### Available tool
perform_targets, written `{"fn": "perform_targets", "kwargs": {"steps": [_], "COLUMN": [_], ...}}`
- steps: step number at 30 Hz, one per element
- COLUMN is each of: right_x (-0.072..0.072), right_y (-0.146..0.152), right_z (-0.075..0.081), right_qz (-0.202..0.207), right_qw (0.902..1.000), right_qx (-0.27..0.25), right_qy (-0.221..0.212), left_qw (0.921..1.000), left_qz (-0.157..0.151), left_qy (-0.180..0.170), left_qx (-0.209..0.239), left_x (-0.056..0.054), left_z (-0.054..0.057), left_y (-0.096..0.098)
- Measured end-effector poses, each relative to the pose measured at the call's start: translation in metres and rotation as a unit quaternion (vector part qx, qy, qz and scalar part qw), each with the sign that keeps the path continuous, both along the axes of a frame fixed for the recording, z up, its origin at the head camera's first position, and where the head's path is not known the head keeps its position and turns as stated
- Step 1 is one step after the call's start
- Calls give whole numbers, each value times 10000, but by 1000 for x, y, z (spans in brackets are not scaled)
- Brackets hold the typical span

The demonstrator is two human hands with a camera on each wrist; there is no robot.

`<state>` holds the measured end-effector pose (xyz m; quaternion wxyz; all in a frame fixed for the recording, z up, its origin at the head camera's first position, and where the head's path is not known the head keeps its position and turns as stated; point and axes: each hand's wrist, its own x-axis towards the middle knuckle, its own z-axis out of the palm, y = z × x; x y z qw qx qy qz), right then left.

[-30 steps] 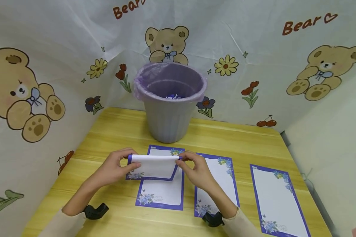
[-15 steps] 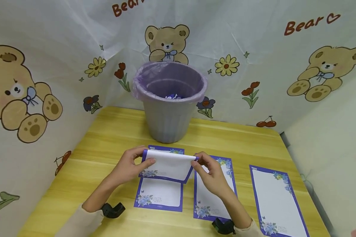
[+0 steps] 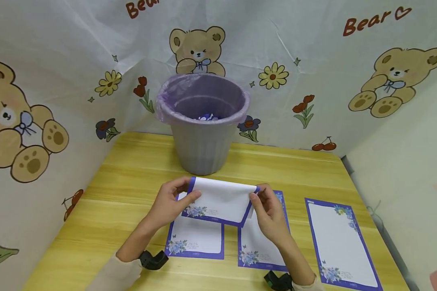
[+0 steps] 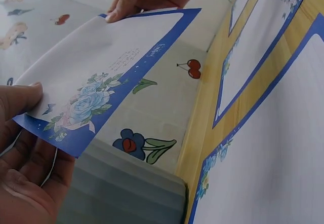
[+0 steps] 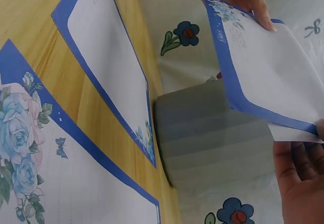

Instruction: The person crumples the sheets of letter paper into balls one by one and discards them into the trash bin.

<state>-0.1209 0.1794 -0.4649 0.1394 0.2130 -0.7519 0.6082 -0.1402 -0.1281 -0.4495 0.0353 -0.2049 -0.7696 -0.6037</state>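
Observation:
Both hands hold up one sheet of floral stationery paper (image 3: 222, 202) with a blue-purple border, bent over along its top edge. My left hand (image 3: 172, 202) pinches its left side, thumb on the front face and fingers behind. At the opposite side my right hand (image 3: 271, 212) pinches it the same way. In the left wrist view, the sheet (image 4: 96, 72) shows blue roses in one corner. In the right wrist view, a second layer of the sheet (image 5: 293, 133) shows behind the front one. Below it, two matching sheets lie on the table, a left one (image 3: 200, 238) and a middle one (image 3: 262, 246), both partly covered.
A third flat sheet (image 3: 344, 246) lies at the right of the wooden table (image 3: 131, 161). Behind the hands stands a grey bin (image 3: 202, 149) with a purple liner and crumpled paper (image 3: 207, 117) inside. A bear-print cloth (image 3: 233, 48) hangs around the table.
Both hands have moved right with the bent sheet, from over the left flat sheet to between the left and middle ones. The grips look the same.

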Motion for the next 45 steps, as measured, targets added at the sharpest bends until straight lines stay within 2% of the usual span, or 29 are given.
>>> {"fn": "perform_targets", "kwargs": {"steps": [4,7,12,17,20,26,36,40,45], "right_x": [4,5,5,4,5,6,9,11,13], "right_y": [2,3,7,11,10,10,15,19,21], "right_z": [-1,-2,-3,-1,0,-1,4,6,4], "right_qz": [-76,-70,36,196,293,203,88,70,76], "right_qw": [9993,9968,9915,9889,9885,9887,9925,9933,9939], "right_qx": [-329,-699,-1069,-1036,-996,-985,-710,-683,-605], "right_qy": [128,377,744,1046,1099,1114,994,927,919], "left_qw": [9996,9986,9942,9909,9905,9908,9946,9942,9904], "left_qz": [40,81,-56,-115,-11,155,11,-112,-158], "left_qy": [135,296,692,934,978,963,768,818,1077], "left_qx": [242,433,818,959,964,938,705,693,850], "left_x": [2,4,7,10,12,14,15,15,15], "left_z": [-2,-4,-7,-8,-7,-5,-4,-5,-9], "left_y": [5,9,14,17,18,18,15,13,12]}}
